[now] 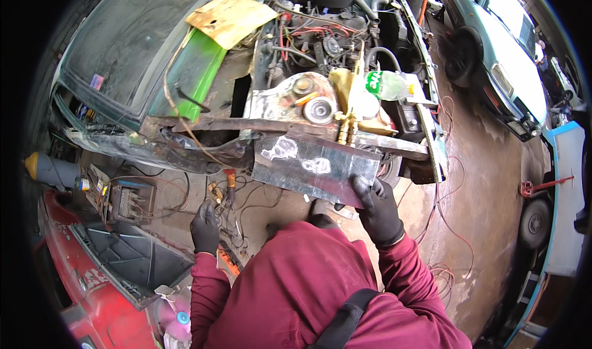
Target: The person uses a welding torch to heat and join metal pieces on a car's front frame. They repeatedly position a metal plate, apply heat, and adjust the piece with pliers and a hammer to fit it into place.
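My right hand [377, 208], in a black glove, grips the lower right corner of a flat sheet of metal [280, 173]. Two whitish patches mark the sheet's grey, shiny face, which is held up against the front edge of the car body [290, 125]. Lower left, my left hand [205, 227], gloved in black too, hangs apart from the sheet over the floor. Its fingers are curled together; whatever they may hold is too small to make out.
A plastic bottle [390, 86] with a green label lies by the open engine bay [333, 31]. Cardboard [231, 19] rests over a green panel [200, 71]. Cables and tools litter the floor near a welding machine [131, 201]. A red car panel [105, 299] stands left, another car [502, 71] right.
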`<act>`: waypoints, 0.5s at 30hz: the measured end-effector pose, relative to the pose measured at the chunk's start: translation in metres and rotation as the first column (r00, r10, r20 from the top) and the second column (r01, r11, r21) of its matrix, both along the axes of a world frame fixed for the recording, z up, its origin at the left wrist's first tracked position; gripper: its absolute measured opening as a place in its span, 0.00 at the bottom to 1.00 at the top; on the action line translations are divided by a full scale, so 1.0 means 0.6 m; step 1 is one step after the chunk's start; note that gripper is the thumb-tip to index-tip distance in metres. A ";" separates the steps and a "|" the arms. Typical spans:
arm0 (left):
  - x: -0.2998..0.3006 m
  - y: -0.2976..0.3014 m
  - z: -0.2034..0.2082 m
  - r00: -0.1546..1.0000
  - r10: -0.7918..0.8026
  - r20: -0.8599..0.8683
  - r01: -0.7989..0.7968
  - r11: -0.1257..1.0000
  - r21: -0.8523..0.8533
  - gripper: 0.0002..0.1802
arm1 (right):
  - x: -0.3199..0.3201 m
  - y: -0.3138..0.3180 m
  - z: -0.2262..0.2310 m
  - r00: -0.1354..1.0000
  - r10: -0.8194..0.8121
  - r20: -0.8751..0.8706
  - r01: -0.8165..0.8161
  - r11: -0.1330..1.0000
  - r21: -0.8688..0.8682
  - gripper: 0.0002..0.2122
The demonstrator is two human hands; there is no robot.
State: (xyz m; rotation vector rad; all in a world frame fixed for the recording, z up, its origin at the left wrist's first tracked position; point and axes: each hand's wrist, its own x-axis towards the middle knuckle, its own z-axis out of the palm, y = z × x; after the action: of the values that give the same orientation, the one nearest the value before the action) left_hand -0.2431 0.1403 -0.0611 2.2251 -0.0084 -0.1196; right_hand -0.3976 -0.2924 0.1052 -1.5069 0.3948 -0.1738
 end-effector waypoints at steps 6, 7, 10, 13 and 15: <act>0.019 -0.054 0.013 0.994 -0.098 -0.043 0.104 0.984 0.144 0.22 | -0.065 -0.109 -0.070 0.995 -0.092 -0.038 0.092 0.996 -0.006 0.16; 0.017 -0.060 0.015 0.992 -0.113 -0.054 0.120 0.979 0.163 0.22 | -0.078 -0.132 -0.079 0.997 -0.073 -0.037 0.069 0.993 -0.097 0.15; 0.003 -0.082 0.027 0.987 -0.149 -0.068 0.160 0.964 0.215 0.21 | -0.095 -0.177 -0.104 0.947 -0.006 0.320 0.221 0.736 -0.640 0.27; -0.004 -0.119 0.043 0.982 -0.147 -0.119 0.166 0.972 0.165 0.20 | -0.113 -0.213 -0.095 0.966 0.026 0.256 0.217 0.454 -0.864 0.42; -0.004 -0.146 0.052 0.974 -0.209 -0.083 0.218 0.970 0.110 0.19 | -0.115 -0.218 -0.087 0.964 0.022 0.265 0.232 0.421 -0.877 0.42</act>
State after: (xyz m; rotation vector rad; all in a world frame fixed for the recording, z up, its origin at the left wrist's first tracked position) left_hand -0.2454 0.0528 -0.0298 2.3326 -0.2074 -0.3253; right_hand -0.4663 -0.4230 0.0531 -2.5240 0.1782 -0.7794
